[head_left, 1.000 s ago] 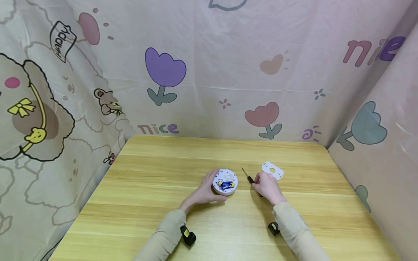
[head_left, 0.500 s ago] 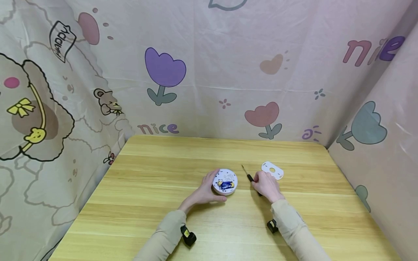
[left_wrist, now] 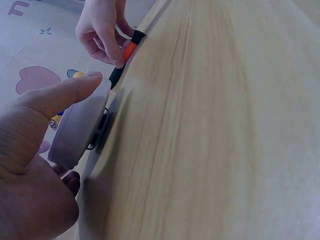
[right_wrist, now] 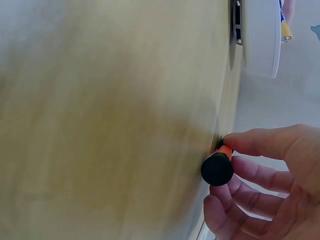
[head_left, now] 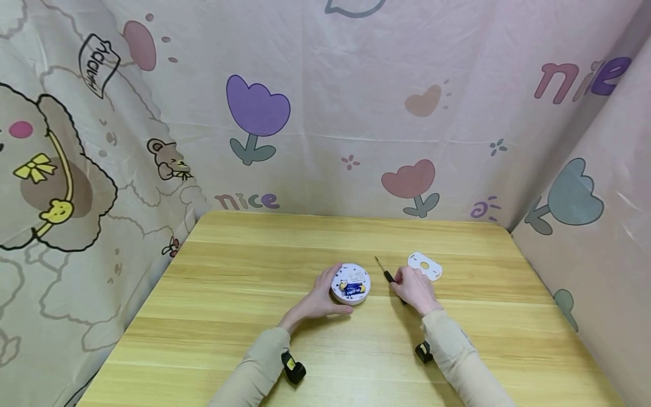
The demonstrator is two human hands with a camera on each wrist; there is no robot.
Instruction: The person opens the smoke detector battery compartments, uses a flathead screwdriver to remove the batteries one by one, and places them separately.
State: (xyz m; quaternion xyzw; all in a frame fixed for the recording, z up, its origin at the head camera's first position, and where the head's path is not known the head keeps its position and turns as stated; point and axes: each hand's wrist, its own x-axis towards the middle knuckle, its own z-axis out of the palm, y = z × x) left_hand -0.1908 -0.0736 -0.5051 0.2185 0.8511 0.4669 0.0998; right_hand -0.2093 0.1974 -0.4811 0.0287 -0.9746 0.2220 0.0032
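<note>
In the head view my left hand holds a round white device near the middle of the table, thumb at the near side, fingers on the far left. A blue and yellow battery shows in its upward face. The left wrist view shows a dark bracket-like part under the device. To the right, my right hand pinches a screwdriver by its handle. Its thin shaft points forward and left, apart from the device. In the right wrist view, the handle's black end and some orange show between thumb and fingers.
A white flat plate with a center hole and slots lies on the wooden table, just beyond my right hand. Patterned cloth hangs behind the table and at both sides. Both wrists carry small black cameras.
My right hand and the screwdriver have shifted slightly forward and left. The left hand and the round device stay in place.
</note>
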